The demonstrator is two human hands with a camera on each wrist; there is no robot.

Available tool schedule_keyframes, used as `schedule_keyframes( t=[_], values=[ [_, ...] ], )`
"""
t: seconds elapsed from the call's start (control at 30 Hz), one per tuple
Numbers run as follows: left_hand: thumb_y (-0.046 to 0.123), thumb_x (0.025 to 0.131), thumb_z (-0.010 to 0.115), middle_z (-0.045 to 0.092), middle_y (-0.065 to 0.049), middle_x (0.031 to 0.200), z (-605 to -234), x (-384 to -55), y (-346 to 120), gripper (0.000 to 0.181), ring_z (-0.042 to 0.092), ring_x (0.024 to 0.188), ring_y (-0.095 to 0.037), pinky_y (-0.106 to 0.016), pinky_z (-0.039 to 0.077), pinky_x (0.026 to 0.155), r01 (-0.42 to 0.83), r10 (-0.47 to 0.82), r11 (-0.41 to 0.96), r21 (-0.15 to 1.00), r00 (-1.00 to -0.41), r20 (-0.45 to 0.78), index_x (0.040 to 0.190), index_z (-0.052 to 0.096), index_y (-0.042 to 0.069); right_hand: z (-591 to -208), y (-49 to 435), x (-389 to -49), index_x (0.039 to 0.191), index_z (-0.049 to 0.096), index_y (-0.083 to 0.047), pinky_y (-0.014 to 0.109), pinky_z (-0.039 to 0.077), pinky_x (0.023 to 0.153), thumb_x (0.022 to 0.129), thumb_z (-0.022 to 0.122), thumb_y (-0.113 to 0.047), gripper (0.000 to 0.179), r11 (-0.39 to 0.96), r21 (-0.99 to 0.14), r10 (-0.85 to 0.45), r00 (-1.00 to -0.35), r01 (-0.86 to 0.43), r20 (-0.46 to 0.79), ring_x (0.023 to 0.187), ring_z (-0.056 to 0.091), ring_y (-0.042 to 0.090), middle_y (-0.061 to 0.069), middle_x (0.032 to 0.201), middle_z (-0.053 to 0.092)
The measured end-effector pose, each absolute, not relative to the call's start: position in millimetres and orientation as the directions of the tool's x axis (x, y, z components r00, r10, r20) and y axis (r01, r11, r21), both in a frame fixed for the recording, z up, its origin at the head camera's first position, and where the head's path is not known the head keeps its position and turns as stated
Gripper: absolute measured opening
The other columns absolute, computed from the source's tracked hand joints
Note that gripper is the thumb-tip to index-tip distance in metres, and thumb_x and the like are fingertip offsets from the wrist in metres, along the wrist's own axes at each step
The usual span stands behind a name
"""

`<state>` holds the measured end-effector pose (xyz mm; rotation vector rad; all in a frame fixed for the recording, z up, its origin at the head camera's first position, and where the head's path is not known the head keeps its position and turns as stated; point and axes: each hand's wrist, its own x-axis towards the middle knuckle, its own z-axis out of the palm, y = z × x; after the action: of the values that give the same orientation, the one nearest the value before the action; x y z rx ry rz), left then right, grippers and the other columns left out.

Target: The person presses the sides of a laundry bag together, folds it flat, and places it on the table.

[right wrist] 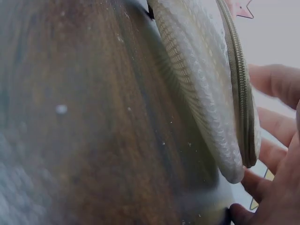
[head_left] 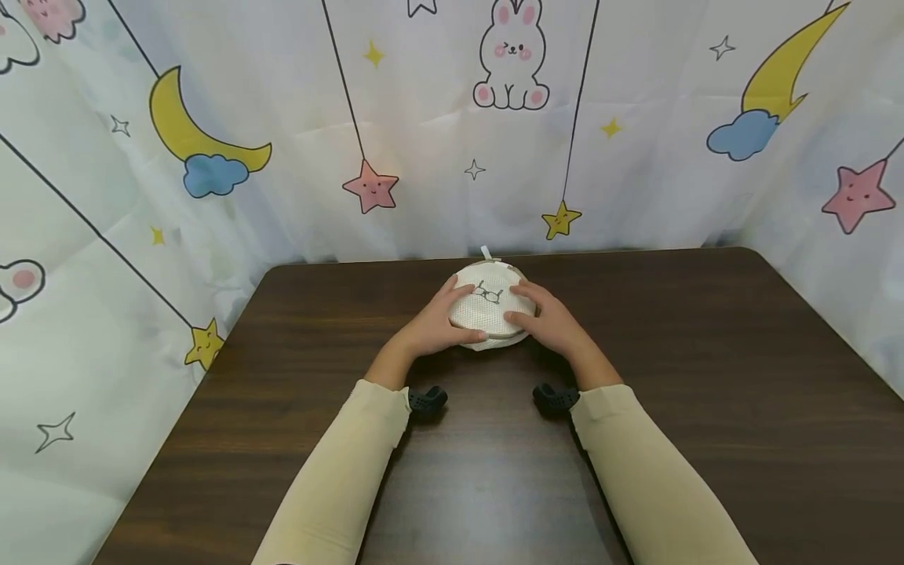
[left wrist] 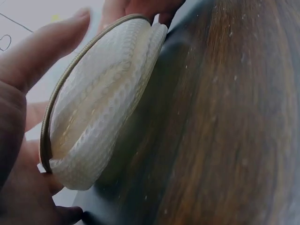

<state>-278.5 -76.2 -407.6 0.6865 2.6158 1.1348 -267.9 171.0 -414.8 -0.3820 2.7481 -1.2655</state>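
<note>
A round white mesh pouch (head_left: 487, 314) with a small dark line drawing on top lies near the table's far edge. My left hand (head_left: 441, 318) grips its left side, thumb along the front and fingers spread round the back. On the other side my right hand (head_left: 554, 318) holds it, fingers and thumb reaching over the top edge. A tan zipper (right wrist: 241, 89) runs round the pouch's rim in the right wrist view. The left wrist view shows the soft mesh side (left wrist: 103, 108) creased inward below that rim. A light tab (head_left: 486, 253) sticks up at the back.
The dark wooden table (head_left: 706, 337) spreads out around both arms. A white curtain (head_left: 438, 102) with moons, stars and a rabbit hangs behind and beside it. Dark perforated wrist pieces (head_left: 428, 400) stick out at the cream sleeve cuffs.
</note>
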Motion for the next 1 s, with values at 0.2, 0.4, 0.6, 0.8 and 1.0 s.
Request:
schedule_keyframes(
  t=[0.2,0.4,0.6,0.8,1.0],
  values=[
    [0.048,0.072,0.085,-0.009,0.0,0.166,-413.7,-277.1,-79.6,0.105,-0.001,0.153,-0.023,-0.055,0.023,0.118,0.324,0.505,0.594,0.736,-0.863,-0.028,0.157,0.026,0.03,-413.9,167.9,-265.5,0.155,0.032,-0.018,0.062,0.017,0.117,0.091,0.065,-0.048,0.078,0.643,-0.739,-0.303,-0.953,-0.203,-0.002,0.153,0.007,0.031,0.001,0.167,0.005],
    [0.05,0.072,0.084,-0.002,-0.001,0.167,-414.7,-275.9,-75.2,0.101,0.011,0.152,-0.026,-0.053,0.029,0.116,0.345,0.478,0.612,0.712,-0.878,0.015,0.155,0.031,0.028,-411.6,166.3,-263.3,0.155,0.033,-0.02,0.063,0.017,0.117,0.087,0.07,-0.047,0.082,0.633,-0.746,-0.319,-0.948,-0.205,-0.01,0.153,0.003,0.031,0.0,0.167,0.002],
    [0.042,0.077,0.083,0.014,-0.007,0.165,-410.8,-274.6,-70.2,0.091,0.027,0.148,-0.029,-0.05,0.037,0.111,0.419,0.449,0.678,0.604,-0.886,0.111,0.153,0.036,0.023,-407.5,164.2,-263.2,0.154,0.035,-0.019,0.062,0.019,0.116,0.086,0.07,-0.047,0.081,0.64,-0.74,-0.307,-0.952,-0.207,0.0,0.153,0.008,0.033,0.004,0.167,0.008],
    [0.031,0.085,0.078,0.027,-0.007,0.161,-408.0,-272.9,-67.0,0.075,0.039,0.142,-0.03,-0.049,0.044,0.105,0.423,0.397,0.754,0.502,-0.903,0.165,0.149,0.042,0.02,-406.0,160.5,-264.0,0.152,0.039,-0.02,0.065,0.021,0.114,0.086,0.071,-0.047,0.078,0.649,-0.728,-0.305,-0.952,-0.222,0.019,0.15,0.014,0.038,0.011,0.164,0.017],
    [0.032,0.087,0.075,0.025,-0.005,0.161,-405.7,-272.8,-65.4,0.072,0.042,0.14,-0.03,-0.05,0.047,0.101,0.383,0.38,0.799,0.464,-0.919,0.105,0.15,0.041,0.022,-405.4,157.6,-265.3,0.151,0.041,-0.018,0.067,0.019,0.114,0.087,0.069,-0.048,0.076,0.675,-0.698,-0.311,-0.95,-0.238,0.023,0.15,0.01,0.041,0.014,0.163,0.018]
  ],
)
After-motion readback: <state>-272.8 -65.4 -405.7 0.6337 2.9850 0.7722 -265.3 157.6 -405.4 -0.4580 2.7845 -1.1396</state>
